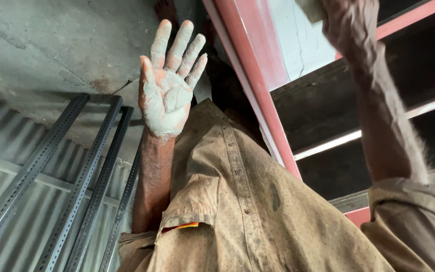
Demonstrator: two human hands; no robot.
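My left hand (169, 83) is spread flat and open, palm toward me, holding nothing; a lump of pale grey putty (163, 106) cakes the palm and smears the 5 fingers. My right hand (349, 22) is at the top edge, well apart from the left, against the white panel (298, 43) inside the red frame (260, 75). Cannot tell its grip. Slotted metal bars (61, 181) lean at left.
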